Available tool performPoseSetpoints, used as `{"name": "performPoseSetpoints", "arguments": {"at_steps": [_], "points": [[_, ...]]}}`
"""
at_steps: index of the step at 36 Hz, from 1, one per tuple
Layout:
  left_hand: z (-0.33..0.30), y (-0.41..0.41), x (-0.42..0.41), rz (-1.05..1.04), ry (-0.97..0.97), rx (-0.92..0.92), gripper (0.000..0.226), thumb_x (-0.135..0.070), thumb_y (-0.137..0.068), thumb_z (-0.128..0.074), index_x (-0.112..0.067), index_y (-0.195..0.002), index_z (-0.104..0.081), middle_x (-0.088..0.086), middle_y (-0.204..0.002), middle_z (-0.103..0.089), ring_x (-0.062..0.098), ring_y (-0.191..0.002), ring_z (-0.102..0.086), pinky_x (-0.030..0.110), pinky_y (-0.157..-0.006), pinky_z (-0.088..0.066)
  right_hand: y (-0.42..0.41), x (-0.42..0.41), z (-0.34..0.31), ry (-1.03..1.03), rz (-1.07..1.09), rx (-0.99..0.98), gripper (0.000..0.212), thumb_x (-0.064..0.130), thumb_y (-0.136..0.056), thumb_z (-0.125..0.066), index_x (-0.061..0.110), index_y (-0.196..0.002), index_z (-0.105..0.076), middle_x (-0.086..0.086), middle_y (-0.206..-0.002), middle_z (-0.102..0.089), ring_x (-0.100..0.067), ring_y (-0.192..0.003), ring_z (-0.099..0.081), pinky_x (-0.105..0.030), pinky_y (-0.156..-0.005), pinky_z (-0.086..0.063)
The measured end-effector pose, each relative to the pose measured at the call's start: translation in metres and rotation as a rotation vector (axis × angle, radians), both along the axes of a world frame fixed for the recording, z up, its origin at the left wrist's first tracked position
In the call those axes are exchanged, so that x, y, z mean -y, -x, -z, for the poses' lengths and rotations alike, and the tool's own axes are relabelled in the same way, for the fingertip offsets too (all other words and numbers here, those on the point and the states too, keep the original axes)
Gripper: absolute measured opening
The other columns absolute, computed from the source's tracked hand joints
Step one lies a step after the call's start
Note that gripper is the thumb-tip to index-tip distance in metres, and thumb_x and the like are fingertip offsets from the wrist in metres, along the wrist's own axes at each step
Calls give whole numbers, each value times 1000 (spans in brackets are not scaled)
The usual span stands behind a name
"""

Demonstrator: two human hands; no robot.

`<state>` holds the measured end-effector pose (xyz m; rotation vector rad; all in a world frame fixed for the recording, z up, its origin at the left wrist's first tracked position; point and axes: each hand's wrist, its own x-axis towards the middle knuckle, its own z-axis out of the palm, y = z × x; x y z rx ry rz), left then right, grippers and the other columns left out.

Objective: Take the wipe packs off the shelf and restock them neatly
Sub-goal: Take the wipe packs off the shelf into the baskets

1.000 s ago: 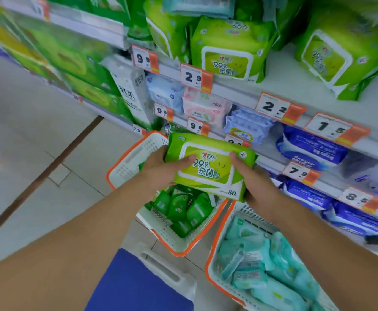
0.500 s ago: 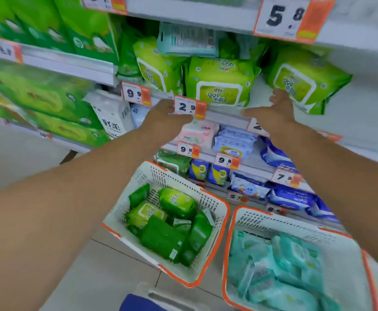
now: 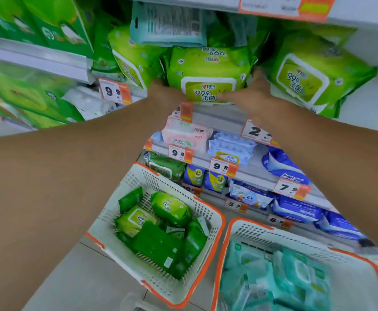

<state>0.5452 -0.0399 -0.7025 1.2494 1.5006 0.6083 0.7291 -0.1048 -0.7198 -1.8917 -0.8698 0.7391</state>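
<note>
Shop aisle, white metal shelf (image 3: 228,117) stacked with wipes. A lime-green soft plastic wipe pack (image 3: 208,75) at the shelf's front edge is clamped between left hand (image 3: 163,93) and right hand (image 3: 250,95). If pulled carelessly, the teal pack (image 3: 168,23) resting on top could be dragged off.

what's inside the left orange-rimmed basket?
The white, orange-rimmed plastic basket holds a loose pile of light and dark green wipe packs. Its lower layers are covered.

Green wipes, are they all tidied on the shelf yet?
Not yet. Several lime-green packs already sit on the shelf. Both hands grip one lime-green wipe pack there now. More green packs wait in the left basket, teal ones in the right basket.
</note>
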Motion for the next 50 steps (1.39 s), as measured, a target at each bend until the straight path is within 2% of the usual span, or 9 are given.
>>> {"name": "performPoseSetpoints", "arguments": {"at_steps": [9,13,19,24,27,35,42,45,50], "points": [[23,-14,-3,23,-255,-198,83,-20,-64,-67,-6,-141,-39,17,-134,-52,38,-119,-54,52,-98,-49,-14,14,-8,-155,-62,-126,87,35,-63,-92,24,-133,-42,3,-118,-68,-15,-103,-67,-28,-75,-52],[32,-13,-3,12,-296,-157,85,-24,-54,-64,-5,-134,-43,19,-125,-55,39,-116,-56,54,-95,-51,-17,24,-11,-196,-86,-208,95,30,-71,-89,29,-149,-33,3,-119,-69,-4,-97,-67,-23,-77,-52],[19,-18,16,116,-356,-84,33,-21,-60,-64,-24,-74,-33,0,-78,-41,22,-75,-41,34,-62,-37,-23,35,-13,-217,-126,-319,111,40,-24,-98,16,-125,-59,2,-112,-75,-13,-102,-72,-40,-95,-56],[6,-36,32,248,-473,-8,43,-21,-57,-69,-28,-78,-33,6,-92,-40,21,-77,-40,30,-63,-36,-34,48,-13,-249,-7,-235,106,19,-37,-100,11,-131,-52,6,-112,-71,-5,-99,-69,-23,-83,-58],[0,-43,32,312,-543,3,48,-9,-67,-75,-21,-93,-36,6,-103,-37,18,-83,-40,23,-68,-35,-41,61,-21,-311,10,-281,125,35,-23,-101,12,-135,-50,-1,-119,-71,-16,-106,-70,-42,-89,-59],[-32,-7,42,351,-698,122,73,-30,-55,-87,-14,-110,-41,15,-114,-53,25,-108,-56,44,-90,-52,1,100,-46,-345,-31,-436,81,7,-66,-85,13,-137,-46,-5,-120,-71,-22,-101,-73,-45,-76,-61],[-41,90,80,250,-218,102,107,-37,-61,-93,-20,-145,-29,-2,-117,-53,17,-100,-65,30,-70,-61,72,129,-41,-250,-120,-468,21,21,-86,-72,22,-106,-68,8,-99,-78,-13,-95,-74,-29,-71,-59],[-4,140,100,273,94,64,54,-39,-74,-84,-16,-119,-65,-5,-110,-73,17,-106,-69,25,-73,-57,114,139,-14,-70,-166,-467,23,23,-87,-71,19,-110,-69,7,-100,-77,-8,-88,-74,-20,-64,-56],[60,201,133,194,389,18,32,-46,-79,-77,-28,-100,-63,-15,-105,-69,6,-100,-63,24,-75,-55,178,150,44,182,-161,-566,31,35,-85,-74,17,-110,-71,1,-98,-78,-15,-87,-75,-28,-72,-60]]}}
